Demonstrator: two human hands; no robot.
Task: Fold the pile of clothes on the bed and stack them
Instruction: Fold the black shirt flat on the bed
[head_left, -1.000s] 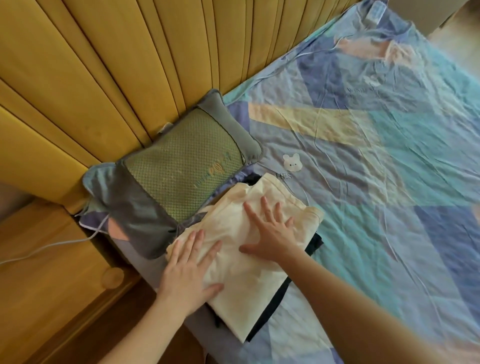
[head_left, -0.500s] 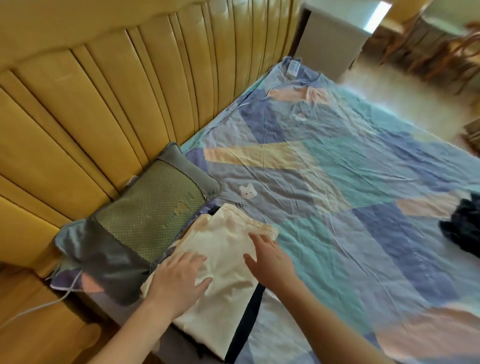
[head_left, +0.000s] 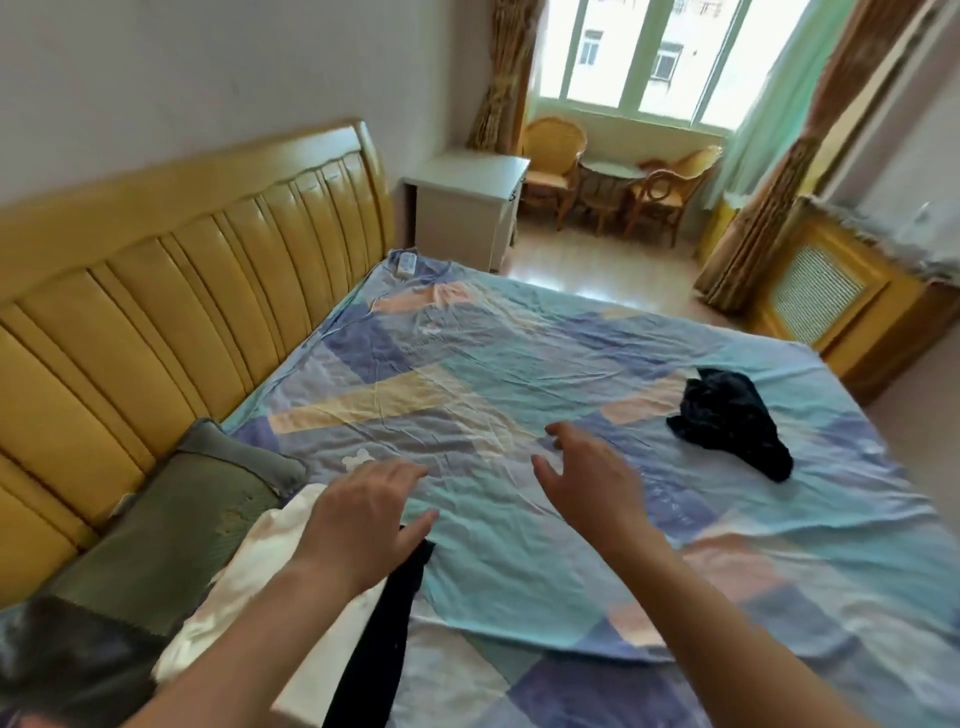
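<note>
A folded cream garment lies on top of a folded dark garment at the near left of the bed, beside the pillow. My left hand hovers just above this stack, fingers relaxed, holding nothing. My right hand is lifted over the bedsheet to the right of the stack, fingers spread and loosely bent, empty. A crumpled dark navy garment lies unfolded on the sheet farther right, beyond my right hand.
A green and grey pillow leans by the yellow padded headboard. A small white remote lies at the far corner of the bed. Beyond are a white nightstand, wicker chairs and a window.
Both hands have lifted off the cream garment and moved right and forward. My view has swung up and right, bringing the dark crumpled garment and the room into sight.
</note>
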